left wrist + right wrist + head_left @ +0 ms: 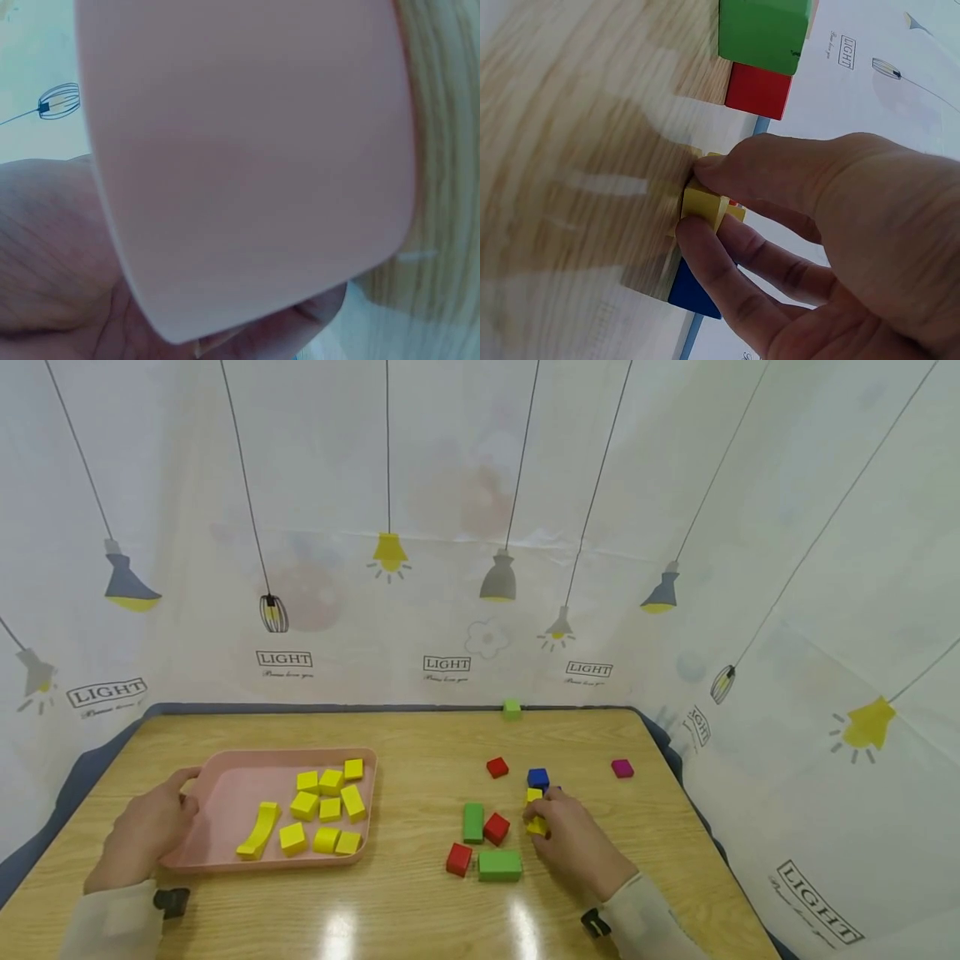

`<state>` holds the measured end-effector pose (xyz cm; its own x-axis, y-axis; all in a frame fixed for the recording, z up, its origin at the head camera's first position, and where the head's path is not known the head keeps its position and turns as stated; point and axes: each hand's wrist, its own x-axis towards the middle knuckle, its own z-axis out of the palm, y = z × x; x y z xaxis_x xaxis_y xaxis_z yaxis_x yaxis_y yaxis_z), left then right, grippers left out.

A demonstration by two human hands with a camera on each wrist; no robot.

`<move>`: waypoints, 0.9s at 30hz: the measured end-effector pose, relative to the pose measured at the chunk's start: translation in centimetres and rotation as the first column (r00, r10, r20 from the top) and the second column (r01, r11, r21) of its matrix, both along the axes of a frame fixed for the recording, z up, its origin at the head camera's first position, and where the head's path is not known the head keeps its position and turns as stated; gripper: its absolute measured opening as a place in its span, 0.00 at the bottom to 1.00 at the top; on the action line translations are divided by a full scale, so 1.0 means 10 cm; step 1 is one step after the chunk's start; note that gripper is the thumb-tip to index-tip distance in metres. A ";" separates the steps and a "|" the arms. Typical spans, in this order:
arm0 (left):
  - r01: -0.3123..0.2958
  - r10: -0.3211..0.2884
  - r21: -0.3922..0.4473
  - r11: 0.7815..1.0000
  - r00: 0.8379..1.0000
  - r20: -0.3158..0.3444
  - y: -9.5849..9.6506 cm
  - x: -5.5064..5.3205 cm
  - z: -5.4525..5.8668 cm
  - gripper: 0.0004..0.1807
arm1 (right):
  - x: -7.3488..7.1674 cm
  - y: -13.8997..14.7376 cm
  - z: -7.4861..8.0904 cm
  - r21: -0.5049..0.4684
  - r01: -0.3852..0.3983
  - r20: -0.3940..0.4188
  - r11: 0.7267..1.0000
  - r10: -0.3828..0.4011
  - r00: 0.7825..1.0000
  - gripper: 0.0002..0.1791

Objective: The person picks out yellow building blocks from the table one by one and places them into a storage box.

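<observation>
My left hand (146, 827) grips the left end of a pink tray (225, 785), thumb at its rim. Several yellow blocks lie in the tray, among them a wavy one (259, 831) and a curved one (326, 840). In the left wrist view the pink wall (247, 187) of the tray fills most of the picture. On the right side of the table my right hand (581, 843) pinches a small yellow block (702, 202) between thumb and fingers, close over the wood. Just beyond it are another yellow block (533, 795) and a blue block (537, 778), with more blue partly hidden by the fingers.
Left of the right hand lie green blocks (499, 866) and red blocks (496, 828). Farther off are a red block (497, 767), a magenta block (622, 768) and a light green block (512, 709) at the table's back edge. Lamp-printed curtains (450, 610) surround the table.
</observation>
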<state>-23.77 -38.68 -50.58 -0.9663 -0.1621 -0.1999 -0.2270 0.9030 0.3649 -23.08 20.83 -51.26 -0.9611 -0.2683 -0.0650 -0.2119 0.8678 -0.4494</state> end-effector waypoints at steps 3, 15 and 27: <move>-0.001 0.001 0.001 1.000 1.000 0.005 -0.02 -0.01 -0.01 0.34 | 0.00 -0.01 0.01 0.003 -0.002 0.000 1.000 0.002 1.000 0.14; 0.026 -0.026 -0.006 1.000 1.000 -0.013 -0.02 0.01 -0.01 0.32 | 0.02 -0.09 0.07 -0.003 -0.069 -0.133 0.998 0.068 0.989 0.14; 0.023 -0.023 -0.013 1.000 1.000 -0.018 0.00 0.01 0.01 0.33 | -0.03 -0.30 0.24 -0.067 -0.155 -0.184 0.986 0.140 0.973 0.14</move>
